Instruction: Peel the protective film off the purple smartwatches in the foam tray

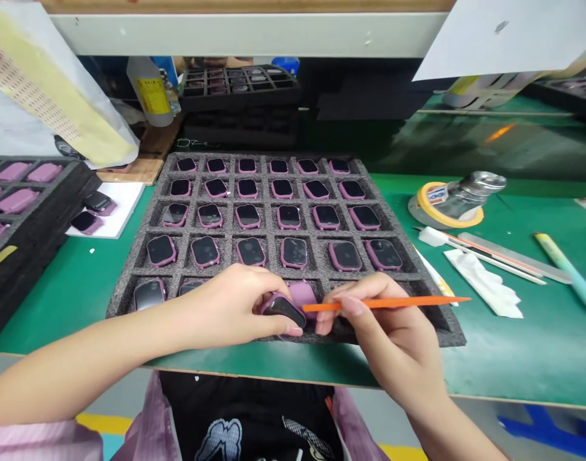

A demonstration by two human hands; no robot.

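In my left hand [235, 298] is a purple smartwatch case [283, 308] with a black screen, gripped between thumb and fingers and tilted. My right hand [393, 326] pinches a thin orange pointed stick [408, 301], its blunt left end close to the held watch case. Whether that end touches the case I cannot tell. Both hands are over the front row of a dark grey foam tray [316, 276]. Most of its compartments hold similar purple watch cases, such as one watch case [293, 251]. Behind the held one, another purple piece [301, 291] shows in its compartment.
A second foam tray [77, 186] stands at the left, beside two watch cases on a white pad [125, 205]. To the right lie a yellow tape roll [422, 208] around a metal-topped bottle [475, 192], thin sticks, a crumpled white wipe [485, 282] and a pen [566, 269].
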